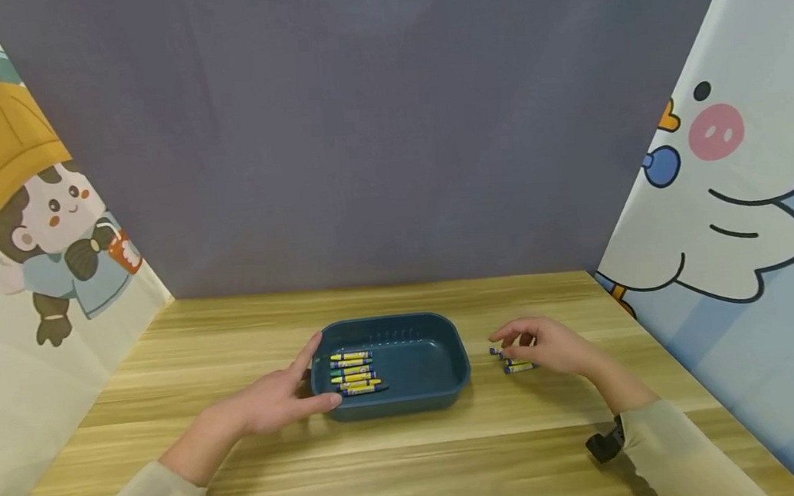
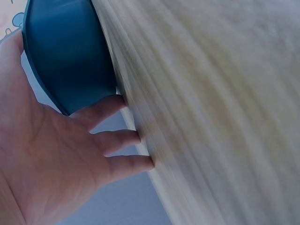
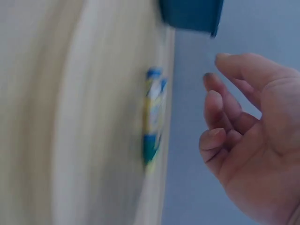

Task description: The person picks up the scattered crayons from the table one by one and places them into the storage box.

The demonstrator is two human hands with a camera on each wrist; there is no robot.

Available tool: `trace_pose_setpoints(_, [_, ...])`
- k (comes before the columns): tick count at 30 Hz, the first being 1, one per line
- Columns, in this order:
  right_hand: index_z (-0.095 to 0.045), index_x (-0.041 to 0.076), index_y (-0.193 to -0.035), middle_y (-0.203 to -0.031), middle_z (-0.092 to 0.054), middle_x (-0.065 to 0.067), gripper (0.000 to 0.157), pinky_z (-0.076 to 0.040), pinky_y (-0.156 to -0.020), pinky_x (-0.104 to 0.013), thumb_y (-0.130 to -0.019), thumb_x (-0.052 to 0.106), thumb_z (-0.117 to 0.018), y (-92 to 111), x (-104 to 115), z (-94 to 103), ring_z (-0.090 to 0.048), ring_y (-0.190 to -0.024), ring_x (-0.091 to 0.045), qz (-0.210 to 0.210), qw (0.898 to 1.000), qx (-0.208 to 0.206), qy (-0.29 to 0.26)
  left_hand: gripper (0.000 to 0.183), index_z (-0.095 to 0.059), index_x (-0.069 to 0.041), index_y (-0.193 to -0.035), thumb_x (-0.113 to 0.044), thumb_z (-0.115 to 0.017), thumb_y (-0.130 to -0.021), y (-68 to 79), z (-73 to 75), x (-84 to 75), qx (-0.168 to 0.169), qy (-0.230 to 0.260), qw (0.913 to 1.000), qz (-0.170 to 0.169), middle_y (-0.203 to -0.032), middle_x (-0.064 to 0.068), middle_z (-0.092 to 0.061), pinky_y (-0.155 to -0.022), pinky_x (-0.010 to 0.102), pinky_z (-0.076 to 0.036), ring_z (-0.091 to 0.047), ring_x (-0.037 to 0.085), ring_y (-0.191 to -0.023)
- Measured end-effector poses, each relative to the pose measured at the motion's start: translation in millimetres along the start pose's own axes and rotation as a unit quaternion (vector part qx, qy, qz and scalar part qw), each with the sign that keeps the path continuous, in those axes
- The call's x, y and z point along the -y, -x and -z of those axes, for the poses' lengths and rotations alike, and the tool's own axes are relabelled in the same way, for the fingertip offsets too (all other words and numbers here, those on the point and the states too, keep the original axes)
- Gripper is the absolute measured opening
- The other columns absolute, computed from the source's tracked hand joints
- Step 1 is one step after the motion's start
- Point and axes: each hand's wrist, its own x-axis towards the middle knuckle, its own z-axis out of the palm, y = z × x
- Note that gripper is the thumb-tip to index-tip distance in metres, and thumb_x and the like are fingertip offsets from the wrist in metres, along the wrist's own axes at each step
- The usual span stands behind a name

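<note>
A dark teal tray [image 1: 415, 366] sits mid-table, with several yellow-and-blue crayons [image 1: 353, 378] lined up side by side in its left part. My left hand [image 1: 269, 401] rests against the tray's left end, thumb at the near rim and forefinger by the far one. Its fingers look straight and spread in the left wrist view, with some tips down at the tabletop. To the right of the tray, my right hand [image 1: 549, 345] hovers with loosely bent fingers and nothing in its grasp. Below it lie several loose crayons [image 1: 520, 368], partly hidden by the fingers and blurred in the right wrist view.
The wooden tabletop [image 1: 398, 467] runs back to a grey wall panel [image 1: 376, 142]. Cartoon-printed panels stand on the left [image 1: 1, 322] and right [image 1: 736, 247]. A dark band [image 1: 606, 442] shows at my right wrist.
</note>
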Motion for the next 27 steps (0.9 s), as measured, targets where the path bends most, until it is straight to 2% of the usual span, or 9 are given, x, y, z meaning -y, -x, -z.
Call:
trace_pose_setpoints(9, [-0.078, 0.006, -0.129, -0.12, -0.08, -0.011, 0.027, -0.056, -0.076, -0.026, -0.102, 0.012, -0.077, 23.5, -36.0, 5.3, -0.067, -0.094, -0.003, -0.004, 0.999, 0.034, 0.006, 0.117, 0.008, -0.024, -0.178, -0.069, -0.067, -0.101, 0.8, 0.0, -2.2, 0.001, 0.003, 1.0, 0.001, -0.161, 0.027, -0.057, -0.121, 0.065, -0.045, -0.059, 0.045, -0.146])
trace_pose_setpoints(14, [-0.078, 0.008, -0.13, -0.121, -0.075, -0.011, 0.028, -0.056, -0.077, -0.025, -0.102, 0.013, -0.078, 29.1, -37.2, 6.7, -0.065, -0.099, -0.003, -0.011, 0.999, 0.044, -0.003, 0.117, 0.008, -0.024, -0.178, -0.069, -0.067, -0.101, 1.3, -0.3, -2.6, -0.001, 0.0, 1.0, 0.003, -0.161, 0.027, -0.057, -0.121, 0.065, -0.044, -0.058, 0.045, -0.146])
trace_pose_setpoints(21, [-0.076, 0.009, -0.134, -0.119, -0.07, -0.008, 0.034, -0.052, -0.075, -0.025, -0.101, 0.012, -0.079, 38.0, -36.4, 8.1, -0.058, -0.095, -0.003, -0.031, 0.997, 0.075, -0.007, 0.116, 0.008, -0.026, -0.178, -0.07, -0.066, -0.101, 1.4, -0.9, -2.8, 0.002, 0.0, 1.0, 0.006, -0.161, 0.03, -0.055, -0.122, 0.066, -0.044, -0.057, 0.048, -0.147])
trace_pose_setpoints(27, [-0.077, 0.011, -0.133, -0.107, -0.067, -0.005, 0.032, -0.049, -0.07, -0.025, -0.102, 0.016, -0.079, 41.3, -39.3, 7.4, -0.055, -0.085, -0.003, -0.034, 0.997, 0.068, 0.004, 0.116, 0.009, -0.026, -0.178, -0.07, -0.066, -0.101, 1.5, -0.6, -2.5, 0.001, 0.002, 1.0, 0.007, -0.161, 0.029, -0.055, -0.122, 0.066, -0.043, -0.056, 0.048, -0.148])
